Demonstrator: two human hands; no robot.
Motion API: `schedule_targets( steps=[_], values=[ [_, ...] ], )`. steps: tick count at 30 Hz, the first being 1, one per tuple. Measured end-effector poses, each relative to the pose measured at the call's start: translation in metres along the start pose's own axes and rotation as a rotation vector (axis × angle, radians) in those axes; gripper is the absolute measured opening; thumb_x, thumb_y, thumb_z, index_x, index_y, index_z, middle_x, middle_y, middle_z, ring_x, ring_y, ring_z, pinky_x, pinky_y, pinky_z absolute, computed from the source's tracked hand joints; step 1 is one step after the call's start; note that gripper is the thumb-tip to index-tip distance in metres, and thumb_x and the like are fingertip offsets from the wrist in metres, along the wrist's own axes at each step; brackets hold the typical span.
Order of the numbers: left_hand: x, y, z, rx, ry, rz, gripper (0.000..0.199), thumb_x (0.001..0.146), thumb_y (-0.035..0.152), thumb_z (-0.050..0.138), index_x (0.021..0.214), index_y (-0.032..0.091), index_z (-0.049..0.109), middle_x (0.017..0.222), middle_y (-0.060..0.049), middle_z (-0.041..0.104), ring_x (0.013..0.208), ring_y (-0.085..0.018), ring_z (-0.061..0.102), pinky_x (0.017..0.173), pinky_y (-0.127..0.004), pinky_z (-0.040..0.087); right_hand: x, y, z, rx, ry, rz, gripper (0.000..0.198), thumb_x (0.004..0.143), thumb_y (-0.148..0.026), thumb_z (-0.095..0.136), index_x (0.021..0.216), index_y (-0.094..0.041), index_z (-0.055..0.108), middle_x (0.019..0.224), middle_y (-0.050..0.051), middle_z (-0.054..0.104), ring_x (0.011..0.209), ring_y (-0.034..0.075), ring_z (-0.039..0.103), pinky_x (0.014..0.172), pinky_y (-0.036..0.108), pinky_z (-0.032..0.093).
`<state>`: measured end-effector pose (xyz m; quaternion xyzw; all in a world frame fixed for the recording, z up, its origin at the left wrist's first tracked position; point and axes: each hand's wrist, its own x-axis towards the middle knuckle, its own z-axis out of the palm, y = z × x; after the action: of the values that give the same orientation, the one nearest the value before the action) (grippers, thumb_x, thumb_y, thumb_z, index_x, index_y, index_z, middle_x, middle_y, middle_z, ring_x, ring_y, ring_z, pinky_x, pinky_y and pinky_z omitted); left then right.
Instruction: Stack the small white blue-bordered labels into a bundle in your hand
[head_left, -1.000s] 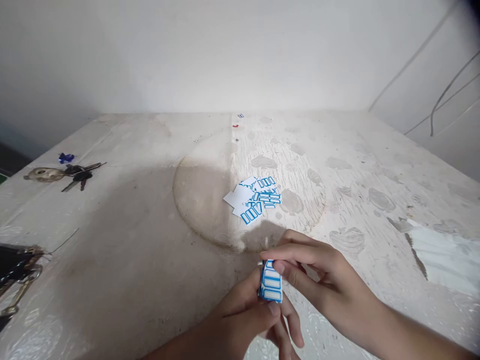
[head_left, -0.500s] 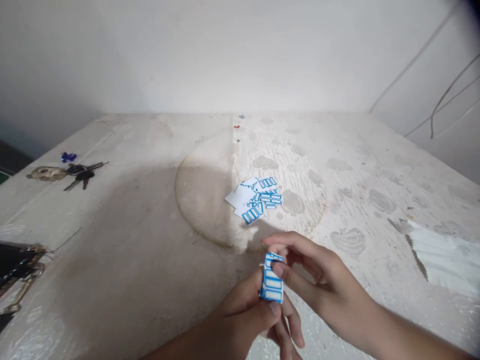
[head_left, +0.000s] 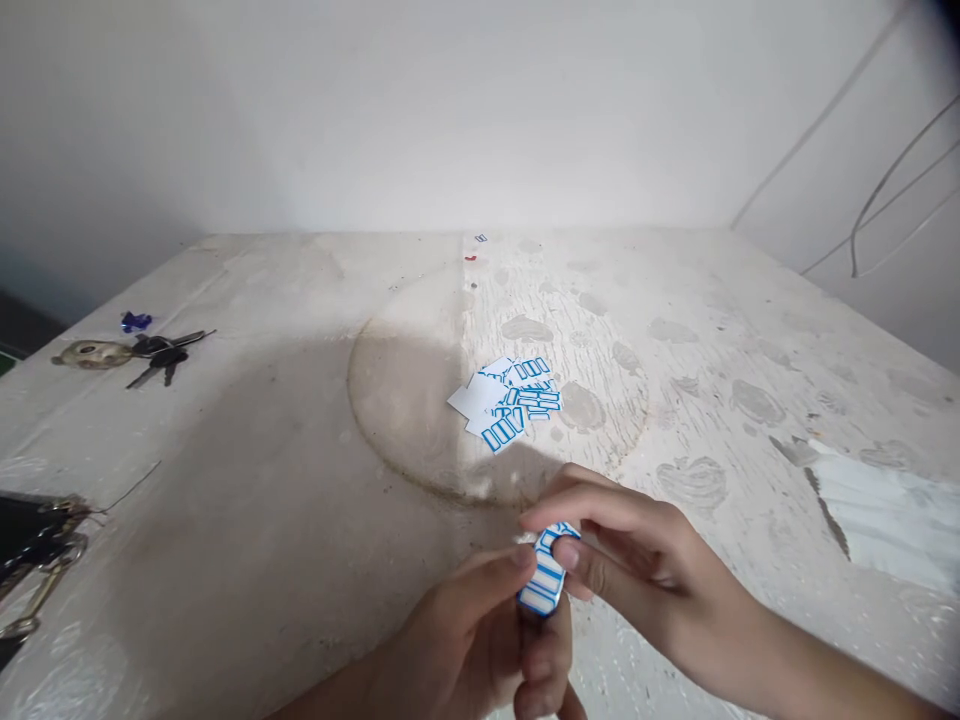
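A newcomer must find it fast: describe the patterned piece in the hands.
Start at the pale table and its paper pile. Closer to the camera, the left hand and right hand meet at a blue-and-white piece. Unlike the similarly patterned pile, it is held.

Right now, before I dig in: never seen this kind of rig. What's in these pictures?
No machine here, just a person's two bare hands. One camera worn on the head takes every picture, looking forward and down. The left hand and right hand hold a small piece marked with blue-outlined white boxes. Beyond them, on the pale table, lies a loose pile of paper pieces, many with similar blue outlines. Keys and a shiny blue scrap lie at picture left.
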<state>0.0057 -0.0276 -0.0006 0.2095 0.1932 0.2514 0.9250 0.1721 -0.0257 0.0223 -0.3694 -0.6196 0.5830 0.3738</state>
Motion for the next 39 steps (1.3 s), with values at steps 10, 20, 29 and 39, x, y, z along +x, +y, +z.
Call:
schedule_targets(
  steps=[10,20,29,39],
  values=[
    [-0.002,-0.008,-0.011,-0.172,0.028,-0.192,0.036,0.076,0.047,0.045,0.077,0.012,0.055,0.053,-0.003,0.053,0.049,-0.011,0.047,0.052,-0.021,0.033,0.004,-0.010,-0.006,-0.001,-0.153,0.155,0.017,0.091,-0.010,0.044,0.094,-0.020,0.058,0.089,0.001,0.059,0.079,0.011,0.058,0.071,0.024,0.046],
    [-0.005,0.001,-0.004,-0.338,0.003,-0.340,0.028,0.070,0.041,0.056,0.075,0.014,0.053,0.044,0.007,0.032,0.040,-0.006,0.020,0.038,-0.016,0.014,0.004,-0.005,-0.009,0.027,-0.200,0.144,0.020,0.089,-0.009,0.048,0.099,-0.021,0.061,0.098,0.003,0.062,0.091,0.015,0.059,0.077,0.029,0.048],
    [-0.006,0.003,-0.009,-0.274,-0.099,-0.388,0.030,0.073,0.046,0.047,0.076,0.016,0.048,0.044,0.007,0.030,0.038,-0.007,0.017,0.040,-0.021,0.009,0.005,-0.008,-0.019,0.116,-0.295,0.198,0.024,0.086,-0.018,0.058,0.109,-0.024,0.060,0.106,0.004,0.060,0.094,0.015,0.061,0.080,0.029,0.050],
    [-0.005,0.007,-0.004,-0.248,-0.124,-0.346,0.031,0.073,0.044,0.045,0.073,0.014,0.052,0.043,0.005,0.039,0.036,-0.008,0.018,0.038,-0.023,0.008,0.004,-0.005,-0.020,0.090,-0.263,0.172,0.021,0.086,-0.020,0.060,0.106,-0.022,0.061,0.103,0.005,0.062,0.084,0.015,0.065,0.074,0.028,0.050]
  ],
)
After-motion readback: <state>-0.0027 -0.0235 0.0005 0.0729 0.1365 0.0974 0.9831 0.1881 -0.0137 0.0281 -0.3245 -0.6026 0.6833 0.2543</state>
